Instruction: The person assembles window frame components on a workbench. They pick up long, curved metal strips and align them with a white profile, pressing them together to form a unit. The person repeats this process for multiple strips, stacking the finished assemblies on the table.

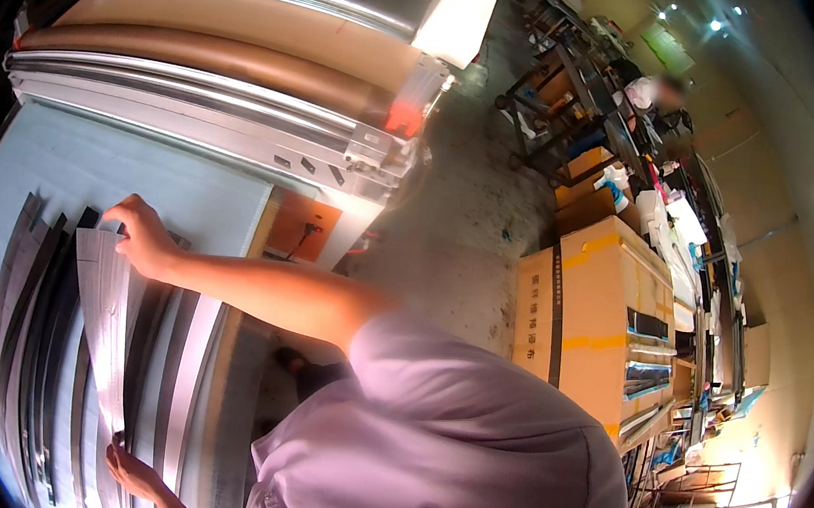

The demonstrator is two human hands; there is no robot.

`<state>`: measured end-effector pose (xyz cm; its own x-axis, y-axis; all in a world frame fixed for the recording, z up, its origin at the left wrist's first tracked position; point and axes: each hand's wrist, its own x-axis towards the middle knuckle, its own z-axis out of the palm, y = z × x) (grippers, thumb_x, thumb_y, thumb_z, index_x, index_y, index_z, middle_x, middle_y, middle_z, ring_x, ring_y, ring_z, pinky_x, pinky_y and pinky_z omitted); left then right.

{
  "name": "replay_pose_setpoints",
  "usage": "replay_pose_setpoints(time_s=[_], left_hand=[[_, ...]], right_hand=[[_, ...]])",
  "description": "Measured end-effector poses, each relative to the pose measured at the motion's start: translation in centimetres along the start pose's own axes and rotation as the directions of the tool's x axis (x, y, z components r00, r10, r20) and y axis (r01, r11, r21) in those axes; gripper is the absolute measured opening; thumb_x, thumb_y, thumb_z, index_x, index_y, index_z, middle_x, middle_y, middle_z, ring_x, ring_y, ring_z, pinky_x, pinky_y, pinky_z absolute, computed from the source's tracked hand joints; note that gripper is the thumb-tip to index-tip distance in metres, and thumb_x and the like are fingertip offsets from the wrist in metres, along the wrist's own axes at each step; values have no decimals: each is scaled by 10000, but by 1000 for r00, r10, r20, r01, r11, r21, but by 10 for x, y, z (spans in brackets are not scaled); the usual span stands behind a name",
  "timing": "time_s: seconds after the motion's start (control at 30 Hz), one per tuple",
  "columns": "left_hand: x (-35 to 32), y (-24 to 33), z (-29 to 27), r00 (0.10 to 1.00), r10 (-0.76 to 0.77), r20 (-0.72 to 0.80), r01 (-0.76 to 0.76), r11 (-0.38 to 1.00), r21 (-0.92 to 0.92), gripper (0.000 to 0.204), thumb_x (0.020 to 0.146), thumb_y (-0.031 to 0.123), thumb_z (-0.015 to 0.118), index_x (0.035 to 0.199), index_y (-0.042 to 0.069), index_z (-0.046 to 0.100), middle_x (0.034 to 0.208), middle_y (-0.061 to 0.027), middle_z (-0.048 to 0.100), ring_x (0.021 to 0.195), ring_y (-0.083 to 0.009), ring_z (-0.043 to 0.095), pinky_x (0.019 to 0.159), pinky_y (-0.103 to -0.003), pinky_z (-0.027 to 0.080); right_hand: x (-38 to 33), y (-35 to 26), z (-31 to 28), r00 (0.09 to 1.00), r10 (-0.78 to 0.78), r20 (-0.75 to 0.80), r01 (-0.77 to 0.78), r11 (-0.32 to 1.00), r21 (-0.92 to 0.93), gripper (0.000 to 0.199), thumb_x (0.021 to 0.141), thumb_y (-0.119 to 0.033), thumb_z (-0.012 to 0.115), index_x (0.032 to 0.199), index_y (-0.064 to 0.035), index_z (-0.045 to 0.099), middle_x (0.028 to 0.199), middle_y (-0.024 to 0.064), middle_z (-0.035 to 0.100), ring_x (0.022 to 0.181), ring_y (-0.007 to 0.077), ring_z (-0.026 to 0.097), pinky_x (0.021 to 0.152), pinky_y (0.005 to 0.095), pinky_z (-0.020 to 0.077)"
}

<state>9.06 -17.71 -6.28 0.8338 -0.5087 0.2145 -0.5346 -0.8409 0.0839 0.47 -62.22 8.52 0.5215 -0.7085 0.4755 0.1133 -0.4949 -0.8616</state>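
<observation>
My right hand (138,238) pinches the far end of a long, thin grey strip (107,322). My left hand (130,471) holds the near end of the same strip, low in the view. The strip is lifted slightly above several dark and grey strips (34,314) that lie side by side on a pale grey worktable (89,166). My lilac shirt (446,447) and right forearm fill the lower middle of the view.
A machine with a brown roller (209,57) and metal rollers (185,97) stands at the table's far end. Large cardboard boxes (599,314) stand to the right across a concrete floor (461,210). Another person (657,92) works at distant benches.
</observation>
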Motion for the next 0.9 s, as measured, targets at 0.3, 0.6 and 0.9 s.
replay_pose_setpoints(time_s=[0.3, 0.6, 0.9], left_hand=[[-14, -2, 8, 997, 74, -23, -75, 997, -31, 714, 897, 401, 670, 1536, 271, 378, 1527, -97, 438, 1372, -338, 438, 1091, -509, 405], [-8, -7, -23, 997, 71, -7, -71, 995, -67, 383, 1001, 139, 470, 1353, 106, 617, 1363, -98, 612, 1265, -282, 557, 1040, -395, 450], [-90, 15, -109, 988, 72, -139, -71, 997, 12, 474, 903, -11, 454, 1330, 111, 618, 1359, -115, 608, 1282, -306, 541, 1088, -441, 376]], right_hand=[[-17, -23, -46, 818, 527, 231, -571, 793, 213, 125, 847, -13, 714, 875, 90, 648, 796, 168, 676, 528, 229, 671, 398, 312, 516], [-29, -15, -91, 636, 659, 402, -764, 465, 447, 212, 906, -67, 684, 983, 105, 587, 790, 208, 648, 628, 356, 714, 476, 411, 608], [-145, 11, -116, 641, 731, 234, -731, 674, -103, 170, 889, -142, 734, 884, 10, 658, 678, 53, 627, 489, 105, 588, 415, 250, 465]])
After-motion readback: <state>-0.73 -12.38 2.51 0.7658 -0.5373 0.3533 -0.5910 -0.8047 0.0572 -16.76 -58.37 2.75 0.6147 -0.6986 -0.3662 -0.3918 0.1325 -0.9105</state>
